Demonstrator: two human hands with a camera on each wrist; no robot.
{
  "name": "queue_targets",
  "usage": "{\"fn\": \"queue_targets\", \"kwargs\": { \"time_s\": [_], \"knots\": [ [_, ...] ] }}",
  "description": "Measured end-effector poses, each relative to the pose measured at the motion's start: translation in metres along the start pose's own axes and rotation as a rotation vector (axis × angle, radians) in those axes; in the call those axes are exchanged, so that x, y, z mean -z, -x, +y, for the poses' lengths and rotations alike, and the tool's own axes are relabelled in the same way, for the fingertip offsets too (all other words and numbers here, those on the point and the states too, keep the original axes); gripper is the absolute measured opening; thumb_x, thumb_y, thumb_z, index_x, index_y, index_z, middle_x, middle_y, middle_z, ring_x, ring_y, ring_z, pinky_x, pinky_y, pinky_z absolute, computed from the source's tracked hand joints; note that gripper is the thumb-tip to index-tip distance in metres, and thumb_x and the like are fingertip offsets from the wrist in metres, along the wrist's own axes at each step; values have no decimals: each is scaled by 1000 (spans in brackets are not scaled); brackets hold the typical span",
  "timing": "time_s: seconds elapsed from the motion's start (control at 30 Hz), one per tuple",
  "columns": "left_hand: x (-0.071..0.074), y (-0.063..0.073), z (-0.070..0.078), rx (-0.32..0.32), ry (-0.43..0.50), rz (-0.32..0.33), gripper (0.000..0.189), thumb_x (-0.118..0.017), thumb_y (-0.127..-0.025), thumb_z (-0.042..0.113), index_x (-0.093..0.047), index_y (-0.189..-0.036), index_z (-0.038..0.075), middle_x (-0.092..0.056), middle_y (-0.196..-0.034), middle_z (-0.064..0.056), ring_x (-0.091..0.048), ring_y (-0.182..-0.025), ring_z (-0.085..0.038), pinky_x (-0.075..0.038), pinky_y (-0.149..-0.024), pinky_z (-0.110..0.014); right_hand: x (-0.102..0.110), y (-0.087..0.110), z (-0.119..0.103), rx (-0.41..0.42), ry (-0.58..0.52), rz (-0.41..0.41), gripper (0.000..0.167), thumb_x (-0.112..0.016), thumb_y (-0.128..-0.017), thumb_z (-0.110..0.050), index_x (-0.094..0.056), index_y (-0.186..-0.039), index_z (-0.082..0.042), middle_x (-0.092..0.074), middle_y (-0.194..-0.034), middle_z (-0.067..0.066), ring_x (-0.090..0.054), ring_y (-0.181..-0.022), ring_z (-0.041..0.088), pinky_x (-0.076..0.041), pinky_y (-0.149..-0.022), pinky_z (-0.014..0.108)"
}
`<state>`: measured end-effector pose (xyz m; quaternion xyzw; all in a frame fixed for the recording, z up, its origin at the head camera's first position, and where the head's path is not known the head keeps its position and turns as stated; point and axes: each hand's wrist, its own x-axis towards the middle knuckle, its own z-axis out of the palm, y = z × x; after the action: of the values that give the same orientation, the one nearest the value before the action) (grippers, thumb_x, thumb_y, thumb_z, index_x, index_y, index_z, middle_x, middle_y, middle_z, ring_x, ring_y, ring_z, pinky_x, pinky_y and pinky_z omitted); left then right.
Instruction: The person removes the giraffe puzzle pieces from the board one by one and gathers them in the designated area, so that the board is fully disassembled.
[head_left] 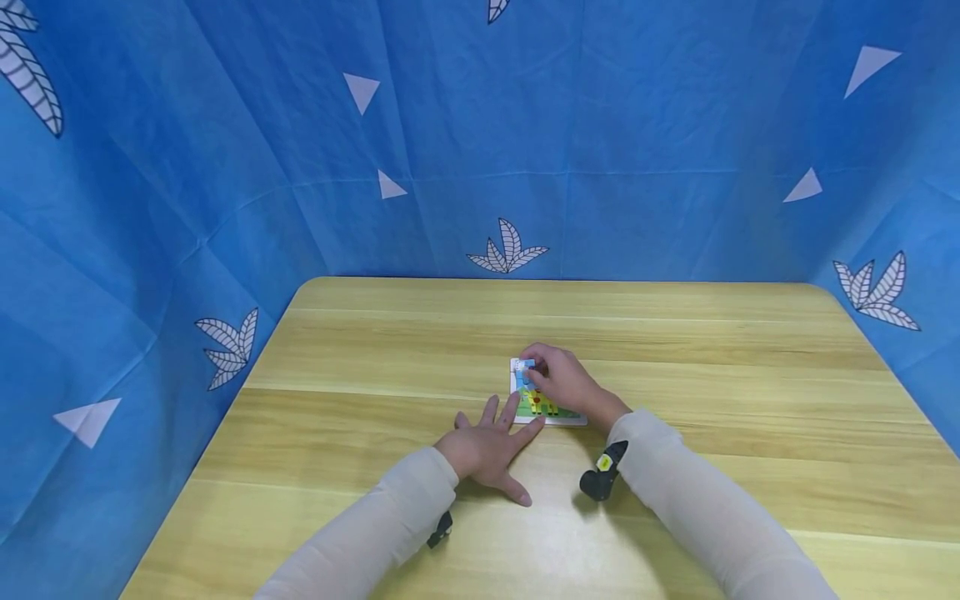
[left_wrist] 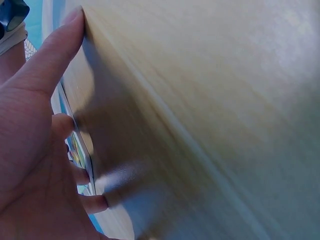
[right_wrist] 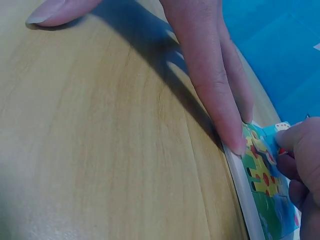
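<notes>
A small jigsaw puzzle [head_left: 542,409] with a yellow giraffe on green and blue lies on the table, framed by a white border. My left hand [head_left: 487,452] is spread flat, palm down, at its near left side. In the right wrist view, two left fingertips [right_wrist: 234,142] rest on the puzzle's white edge. My right hand [head_left: 566,382] reaches over the puzzle from the right and pinches a blue and white puzzle piece [head_left: 524,365] between thumb and fingers at the far left corner. In the right wrist view, a loose-looking piece [right_wrist: 261,146] sits tilted over the giraffe.
The light wooden table [head_left: 405,333] stretches out on all sides of the puzzle. A blue curtain [head_left: 465,125] with white leaf prints hangs behind and beside it. A black wrist camera [head_left: 602,473] hangs below the right sleeve, close over the table.
</notes>
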<state>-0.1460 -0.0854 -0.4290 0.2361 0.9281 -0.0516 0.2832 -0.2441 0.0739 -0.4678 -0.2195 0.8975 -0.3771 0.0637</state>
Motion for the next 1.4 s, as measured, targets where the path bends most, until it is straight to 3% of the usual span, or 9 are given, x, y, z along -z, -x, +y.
{"fn": "queue_targets", "kwargs": {
  "time_s": [0.63,1.03,1.4],
  "knots": [
    [2,1,1,3,3,5,105,-59,-69,77,-3,-150,41,9,-159,-7,-3,-145,-35,-25,-100,-69,-2,3,-5,36,4,88,17,-61,-92,-10,-63,-108,-6,-64,-89,4,-59,-84,17,-50,-77,35],
    [1,-1,2,9,-32,7,105,-57,-68,78,-2,-150,41,7,-159,-7,-5,-145,-35,-28,-99,-67,-3,-5,-9,-125,-3,86,24,-61,-92,-13,-62,-114,-3,-67,-100,11,-62,-91,20,-51,-82,37],
    [1,0,3,15,-31,9,105,-57,-68,78,-2,-150,41,7,-160,-7,-6,-145,-34,-28,-99,-67,-1,-14,-15,-211,52,89,22,-66,-88,-17,-67,-105,-3,-67,-98,11,-62,-90,21,-51,-79,37]
  ]
}}
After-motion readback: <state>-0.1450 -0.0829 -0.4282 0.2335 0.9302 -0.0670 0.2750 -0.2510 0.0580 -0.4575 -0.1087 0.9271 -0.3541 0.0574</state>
